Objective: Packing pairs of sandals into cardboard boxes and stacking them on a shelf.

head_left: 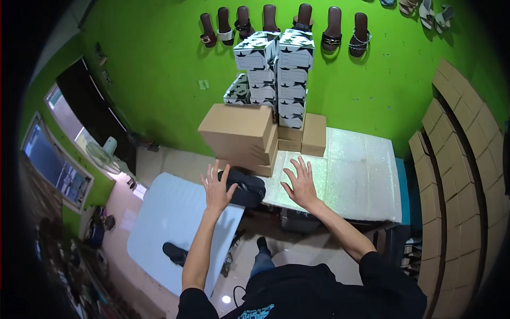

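The left hand (217,187), fingers spread wide, rests against a black shoe (245,189) at the worktop's (361,175) near left edge. The right hand (301,183) lies flat and empty just right of it, with brown cardboard boxes (241,135) just beyond.

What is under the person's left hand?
The left hand rests, fingers spread, on a black shoe at the edge of the pale blue sheet. The hand covers part of the shoe.

Bright, even light fills the room, and daylight glares through the windows (58,165) on the left. Straight edges bow outward, and the corners fall black.
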The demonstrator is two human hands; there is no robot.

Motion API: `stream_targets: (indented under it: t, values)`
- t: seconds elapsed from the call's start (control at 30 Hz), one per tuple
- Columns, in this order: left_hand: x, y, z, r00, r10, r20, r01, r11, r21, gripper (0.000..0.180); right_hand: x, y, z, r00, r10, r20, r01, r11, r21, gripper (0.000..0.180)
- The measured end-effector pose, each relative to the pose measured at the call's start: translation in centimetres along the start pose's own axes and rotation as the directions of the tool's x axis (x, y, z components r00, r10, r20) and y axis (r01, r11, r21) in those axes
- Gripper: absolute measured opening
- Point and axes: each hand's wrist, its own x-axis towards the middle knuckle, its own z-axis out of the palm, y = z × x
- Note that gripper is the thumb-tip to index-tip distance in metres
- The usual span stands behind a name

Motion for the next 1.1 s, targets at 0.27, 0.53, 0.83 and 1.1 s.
stream_targets:
  t: [0.27, 0.53, 0.83, 1.1]
  values:
    - [13.5, -12.6, 3.2, 0.986, 0.143, 0.085, -0.148, 0.988, 0.050, 0.078, 13.7, 1.2, 7.3, 0.995, -0.008, 0.100, 0.019, 0.995, -0.101, 0.040]
    - [21.5, -18.9, 7.4, 0.936, 0.283, 0.210, -0.280, 0.959, -0.044, 0.078, 20.8, 1.2, 13.5, 0.969, 0.124, 0.212, -0.086, 0.980, -0.180, 0.066]
    - [22.0, -19.6, 9.3, 0.947, 0.277, 0.163, -0.255, 0.956, -0.144, 0.069, 22.1, 1.0, 16.1, 0.918, 0.206, 0.340, -0.174, 0.977, -0.125, 0.063]
    - [19.5, -13.6, 3.4, 0.955, 0.274, 0.116, -0.261, 0.959, -0.114, 0.074, 19.4, 0.6, 10.0, 0.952, 0.137, 0.274, -0.128, 0.990, -0.054, 0.066]
